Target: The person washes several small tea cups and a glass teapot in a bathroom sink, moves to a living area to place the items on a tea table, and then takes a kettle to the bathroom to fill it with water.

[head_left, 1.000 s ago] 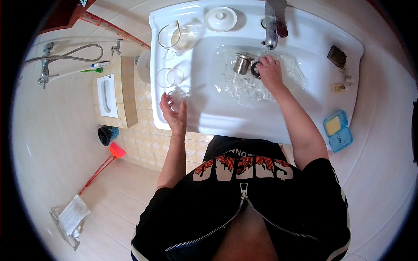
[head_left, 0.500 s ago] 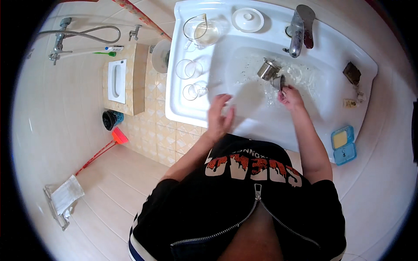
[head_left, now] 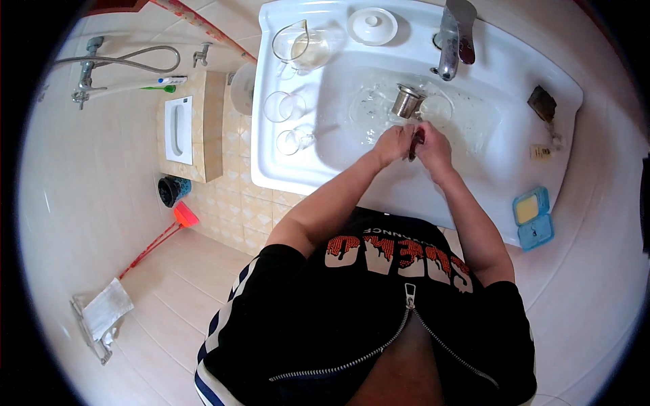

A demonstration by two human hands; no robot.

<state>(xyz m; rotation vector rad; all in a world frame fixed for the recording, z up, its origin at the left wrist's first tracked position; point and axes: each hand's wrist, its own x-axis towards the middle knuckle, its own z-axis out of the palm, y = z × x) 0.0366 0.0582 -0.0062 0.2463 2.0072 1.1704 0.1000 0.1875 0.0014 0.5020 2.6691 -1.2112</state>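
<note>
Both my hands meet low in the white washbasin [head_left: 338, 125], above the shallow water. Between them is a small round metal lid [head_left: 416, 145], tilted on edge and partly covered by fingers. My left hand [head_left: 393, 145] grips it from the left, and my right hand [head_left: 435, 147] closes on it from the other side. Just beyond the fingers a metal strainer cup [head_left: 407, 101] lies tilted in the water, touched by neither hand.
A glass pitcher [head_left: 309, 51] with some pale liquid and two glass cups [head_left: 282, 107] stand on the left ledge. A white lid [head_left: 372, 26] and the faucet [head_left: 451, 44] are at the back. A blue soap box [head_left: 535, 230] and a dark block [head_left: 542, 103] sit on the right.
My left hand has come from the basin's front left to the metal lid. My right hand has drawn the lid nearer, away from the strainer cup; both hands now hold it.
</note>
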